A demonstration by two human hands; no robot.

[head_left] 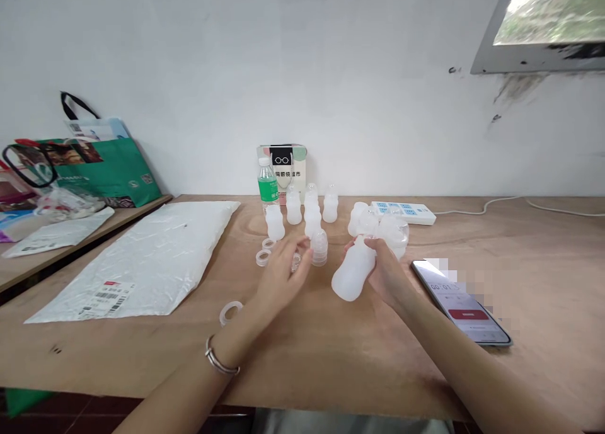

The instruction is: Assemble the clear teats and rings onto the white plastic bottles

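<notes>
My right hand [386,267] is wrapped round a small frosted white baby bottle [352,273], which is tilted with its narrow neck up and its base towards me. My left hand [283,267] reaches over the table with fingers apart, beside a stack of clear dome caps [319,250]. A small clear piece [296,261] shows just below its fingers, partly hidden. Translucent rings [263,257] lie left of that hand, and another ring [230,312] is near my left forearm.
Several capped bottles [330,204] stand at the back. Clear domed parts [393,231] sit by a white power strip [411,214]. A phone [466,308] lies right, a white plastic mailer [155,251] left. A green-labelled water bottle [268,185] stands before a paper bag [297,163].
</notes>
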